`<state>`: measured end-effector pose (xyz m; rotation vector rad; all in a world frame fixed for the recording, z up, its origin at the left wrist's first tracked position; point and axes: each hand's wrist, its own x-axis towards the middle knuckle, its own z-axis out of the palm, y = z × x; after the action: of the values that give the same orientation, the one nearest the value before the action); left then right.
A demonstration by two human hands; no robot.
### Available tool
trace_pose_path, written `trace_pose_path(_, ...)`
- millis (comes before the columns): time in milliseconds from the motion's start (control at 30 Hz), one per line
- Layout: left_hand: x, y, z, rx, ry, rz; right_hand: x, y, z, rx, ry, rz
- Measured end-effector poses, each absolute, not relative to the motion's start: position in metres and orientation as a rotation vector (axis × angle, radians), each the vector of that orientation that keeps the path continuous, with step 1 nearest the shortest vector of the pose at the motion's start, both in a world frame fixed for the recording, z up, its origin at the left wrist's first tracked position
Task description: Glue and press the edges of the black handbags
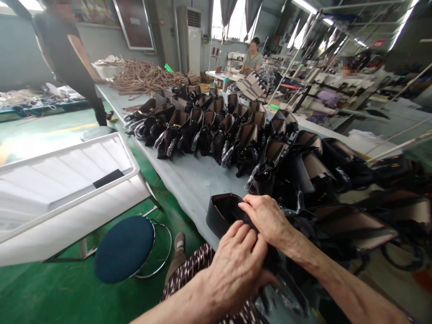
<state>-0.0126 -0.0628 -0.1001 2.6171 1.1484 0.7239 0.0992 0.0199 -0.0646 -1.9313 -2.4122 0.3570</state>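
A black bag (pixel 218 213) with an open top stands near the front edge of the table. My left hand (pixel 238 263) is closed over the bag's near rim, with the fingers bent and their tips out of sight inside. Just beyond it, my right hand (pixel 268 220) grips the rim on the right, thumb pointing left across the opening. The two hands nearly touch, and they hide much of the bag. Clear plastic wrapping (pixel 290 288) shows below my hands on the right.
Rows of black bags (pixel 209 119) with brown linings cover the grey table (pixel 175 173). A white bin (pixel 135 168) and a blue stool (pixel 124 249) stand at left. Brown strips (pixel 145 74) lie heaped at the far end, beside a standing person (pixel 62 49). Other people sit behind.
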Motion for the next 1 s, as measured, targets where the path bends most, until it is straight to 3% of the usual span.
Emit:
trace_pose_path(267,-0.064,-0.056,-0.099,2.536,1.131,0.615,0.115,0.008,-0.065,-2.0,-2.384,0.235)
trace_pose_path(500,-0.087,-0.064,-0.059,2.437,1.166,0.178,0.104,-0.022,-0.073,-1.958,-2.473,0.319)
trace_pose_path(767,-0.053,-0.039,-0.071,2.4,1.85,0.338,0.087,-0.02,-0.073,-1.948,-2.442,0.283)
trace_pose_path(1000,-0.053,-0.02,-0.081,2.283,1.911,0.36,0.09,-0.017,-0.08,-1.948,-2.36,0.288)
